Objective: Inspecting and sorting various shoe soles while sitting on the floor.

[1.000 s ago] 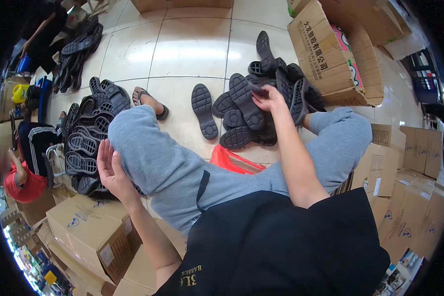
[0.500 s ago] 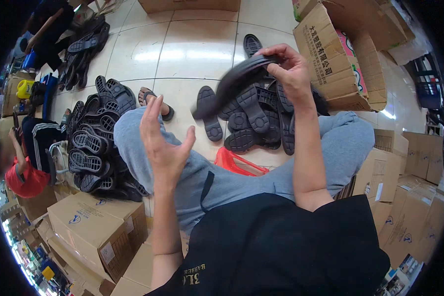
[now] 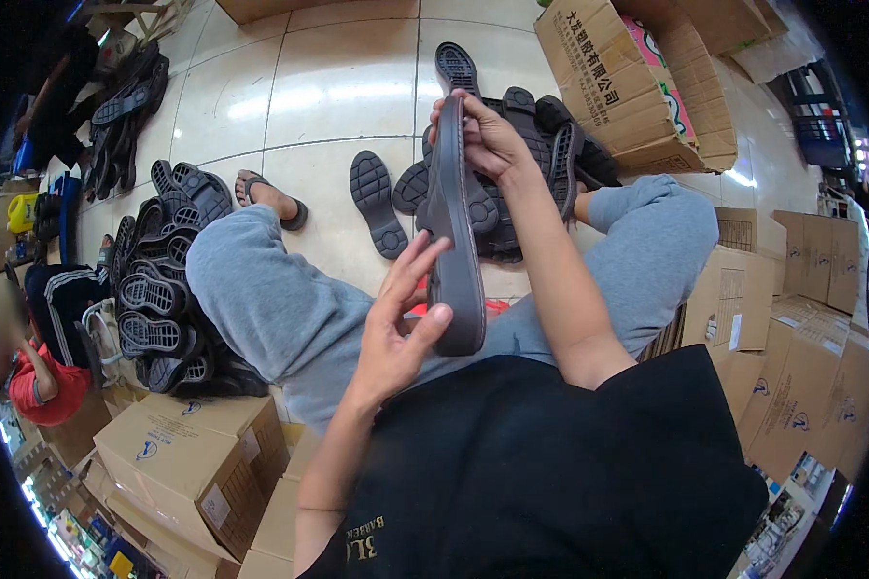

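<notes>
Pale floor tiles [image 3: 343, 87] are crossed by dark joints, and at the far right they are partly covered by an opened cardboard carton [image 3: 599, 87], its side printed with dark characters. Blue emblems, lines of print and a white label [image 3: 215, 505] are borne by the near-left box [image 3: 169, 434]; similar blue emblems are seen on the stacked boxes [image 3: 811, 386] at the right. Gold lettering is carried by the black shirt [image 3: 550, 463]. One dark shoe sole [image 3: 464, 280] is held up edge-on above the grey trousers [image 3: 280, 280], its far end gripped between the thumb and curled fingers of the right hand [image 3: 495, 145]. Beside its near end, the left hand [image 3: 393, 343] is held half open, fingers spread; whether contact is made cannot be told. More soles are piled at the far right [image 3: 526, 121] and heaped at the left [image 3: 153, 294].
</notes>
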`<action>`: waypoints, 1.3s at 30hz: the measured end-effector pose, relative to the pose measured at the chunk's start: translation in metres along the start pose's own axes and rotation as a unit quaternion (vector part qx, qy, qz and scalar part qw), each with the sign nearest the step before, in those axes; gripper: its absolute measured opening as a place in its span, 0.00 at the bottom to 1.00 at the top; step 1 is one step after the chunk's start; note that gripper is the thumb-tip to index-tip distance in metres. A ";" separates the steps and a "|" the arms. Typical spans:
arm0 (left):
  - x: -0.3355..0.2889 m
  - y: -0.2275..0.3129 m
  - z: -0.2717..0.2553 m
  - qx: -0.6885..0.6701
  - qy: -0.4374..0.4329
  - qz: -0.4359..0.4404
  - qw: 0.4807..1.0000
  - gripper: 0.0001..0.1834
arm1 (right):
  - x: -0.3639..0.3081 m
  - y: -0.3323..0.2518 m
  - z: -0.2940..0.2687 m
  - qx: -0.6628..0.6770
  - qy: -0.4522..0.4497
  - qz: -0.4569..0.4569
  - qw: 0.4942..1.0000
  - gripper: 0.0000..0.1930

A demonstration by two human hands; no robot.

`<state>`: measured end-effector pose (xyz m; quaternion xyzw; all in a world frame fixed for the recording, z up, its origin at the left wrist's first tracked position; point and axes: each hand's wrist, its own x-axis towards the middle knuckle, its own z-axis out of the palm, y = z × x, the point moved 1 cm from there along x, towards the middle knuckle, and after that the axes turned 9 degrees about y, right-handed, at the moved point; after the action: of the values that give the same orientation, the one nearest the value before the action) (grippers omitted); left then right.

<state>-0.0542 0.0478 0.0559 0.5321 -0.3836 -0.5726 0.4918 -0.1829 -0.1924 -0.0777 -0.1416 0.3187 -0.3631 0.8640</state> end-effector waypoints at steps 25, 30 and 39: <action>-0.031 0.058 -0.158 -0.355 0.358 0.236 0.831 0.33 | -0.025 -0.010 -0.007 -0.411 0.138 0.050 0.900 0.27; -0.052 0.023 -0.269 -0.267 0.514 0.340 0.741 0.31 | 0.000 -0.015 -0.132 -0.404 0.365 0.018 0.839 0.35; -0.094 -0.145 -0.295 -0.211 0.577 -0.040 0.788 0.26 | -0.028 0.033 -0.136 -0.621 0.645 -0.001 0.446 0.40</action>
<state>0.2094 0.1961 -0.1028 0.6610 0.1236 -0.2452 0.6983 -0.2693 -0.1513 -0.1838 -0.3658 0.9244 -0.0564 0.0917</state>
